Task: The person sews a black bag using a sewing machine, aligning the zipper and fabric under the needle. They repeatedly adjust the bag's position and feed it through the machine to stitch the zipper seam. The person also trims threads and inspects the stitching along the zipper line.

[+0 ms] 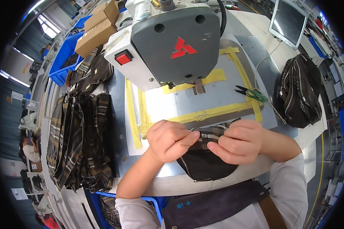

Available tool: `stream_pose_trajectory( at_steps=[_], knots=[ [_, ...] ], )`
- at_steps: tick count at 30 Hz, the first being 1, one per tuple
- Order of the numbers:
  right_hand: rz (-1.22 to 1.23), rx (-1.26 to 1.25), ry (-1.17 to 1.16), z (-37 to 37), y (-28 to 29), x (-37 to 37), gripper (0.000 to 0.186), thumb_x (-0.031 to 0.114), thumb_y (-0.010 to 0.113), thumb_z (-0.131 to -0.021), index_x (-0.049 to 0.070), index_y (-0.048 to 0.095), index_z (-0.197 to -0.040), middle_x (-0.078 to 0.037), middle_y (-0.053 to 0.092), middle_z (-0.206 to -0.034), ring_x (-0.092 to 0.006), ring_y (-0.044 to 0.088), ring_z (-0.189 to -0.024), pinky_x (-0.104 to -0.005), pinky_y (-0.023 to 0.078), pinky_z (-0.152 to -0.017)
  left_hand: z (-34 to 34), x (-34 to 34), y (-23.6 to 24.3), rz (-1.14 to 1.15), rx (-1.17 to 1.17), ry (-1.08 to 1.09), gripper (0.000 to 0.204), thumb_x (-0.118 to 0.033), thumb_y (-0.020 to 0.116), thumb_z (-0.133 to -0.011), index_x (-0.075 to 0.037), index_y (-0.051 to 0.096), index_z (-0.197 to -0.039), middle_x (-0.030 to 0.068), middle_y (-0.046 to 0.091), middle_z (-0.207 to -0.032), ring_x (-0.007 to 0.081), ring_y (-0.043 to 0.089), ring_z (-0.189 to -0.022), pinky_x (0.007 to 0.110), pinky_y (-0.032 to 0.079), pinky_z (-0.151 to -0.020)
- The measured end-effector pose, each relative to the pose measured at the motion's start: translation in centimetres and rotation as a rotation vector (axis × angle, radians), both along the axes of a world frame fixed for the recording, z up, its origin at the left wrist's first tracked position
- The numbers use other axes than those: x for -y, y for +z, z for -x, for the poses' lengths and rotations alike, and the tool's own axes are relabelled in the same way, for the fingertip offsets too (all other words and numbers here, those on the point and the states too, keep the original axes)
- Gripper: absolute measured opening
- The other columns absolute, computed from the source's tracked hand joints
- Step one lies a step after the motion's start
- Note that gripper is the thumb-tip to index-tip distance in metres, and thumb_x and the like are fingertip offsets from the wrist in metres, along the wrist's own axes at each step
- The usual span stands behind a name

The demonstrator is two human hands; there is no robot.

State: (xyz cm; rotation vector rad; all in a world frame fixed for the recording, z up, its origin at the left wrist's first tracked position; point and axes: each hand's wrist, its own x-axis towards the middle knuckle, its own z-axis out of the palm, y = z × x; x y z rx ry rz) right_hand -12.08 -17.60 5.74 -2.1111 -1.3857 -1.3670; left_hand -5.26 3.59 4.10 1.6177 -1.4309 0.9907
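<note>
A dark fabric bag piece (208, 168), with a plaid panel and a zipper along its curved lower edge, lies at the near edge of the sewing table. My left hand (169, 141) is closed at its upper left, thumb and finger pinched by the plaid panel. From the right, my right hand (240, 143) grips the cloth with curled fingers. Between my thumbs shows a small patch on the panel, too small to make out. Just beyond my hands stands a sewing machine head (176, 45), its presser clamp (198, 87) above a plate edged with yellow tape (202, 113).
Green-handled thread snips (254, 94) lie right of the plate, near a cord. A dark zippered bag (301, 91) sits at the right, below a screen (289, 22). Plaid fabric pieces (78, 141) are heaped at the left, before a blue crate (63, 57) and cardboard boxes (97, 36).
</note>
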Motion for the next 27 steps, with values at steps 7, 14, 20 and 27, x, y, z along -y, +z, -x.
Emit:
stream_pose_trajectory(
  at_steps=[7, 14, 20, 27],
  knots=[
    [0.0, -0.004, 0.0, -0.13, -0.08, 0.12, 0.022, 0.008, 0.075, -0.067, 0.009, 0.067, -0.088, 0.003, 0.054, -0.076, -0.0112, 0.049, -0.061, -0.0224, 0.04, -0.051, -0.02, 0.06, 0.02, -0.019, 0.007, 0.007, 0.02, -0.009, 0.078, -0.065, -0.01, 0.067, -0.081, -0.0013, 0.058, -0.072, 0.0131, 0.056, -0.058, 0.024, 0.038, -0.045],
    [-0.003, -0.032, 0.004, -0.17, -0.21, 0.13, 0.022, 0.007, 0.074, -0.067, 0.009, 0.067, -0.087, 0.002, 0.055, -0.076, -0.0118, 0.05, -0.061, -0.0227, 0.041, -0.051, 0.24, 0.07, -0.02, -0.061, 0.063, 0.022, 0.024, -0.007, 0.077, -0.062, -0.008, 0.068, -0.083, 0.0002, 0.057, -0.074, 0.0138, 0.056, -0.059, 0.025, 0.039, -0.045],
    [-0.035, -0.044, -0.002, -0.31, -0.45, 0.09, 0.02, 0.008, 0.072, -0.068, 0.008, 0.067, -0.087, 0.001, 0.056, -0.079, -0.0121, 0.051, -0.062, -0.0226, 0.043, -0.052, 0.02, 0.06, -0.37, -0.06, 0.081, 0.024, 0.025, -0.008, 0.075, -0.06, -0.009, 0.068, -0.083, -0.0003, 0.056, -0.076, 0.0135, 0.056, -0.06, 0.024, 0.039, -0.046],
    [-0.085, -0.124, -0.011, -0.27, -0.03, 0.46, 0.021, 0.009, 0.072, -0.067, 0.008, 0.067, -0.088, 0.001, 0.057, -0.081, -0.0123, 0.053, -0.063, -0.0231, 0.043, -0.052, 0.16, -0.16, -0.01, -0.081, 0.106, -0.006, 0.026, -0.01, 0.071, -0.059, -0.013, 0.068, -0.084, -0.0005, 0.056, -0.08, 0.013, 0.055, -0.061, 0.025, 0.037, -0.048]
  ],
)
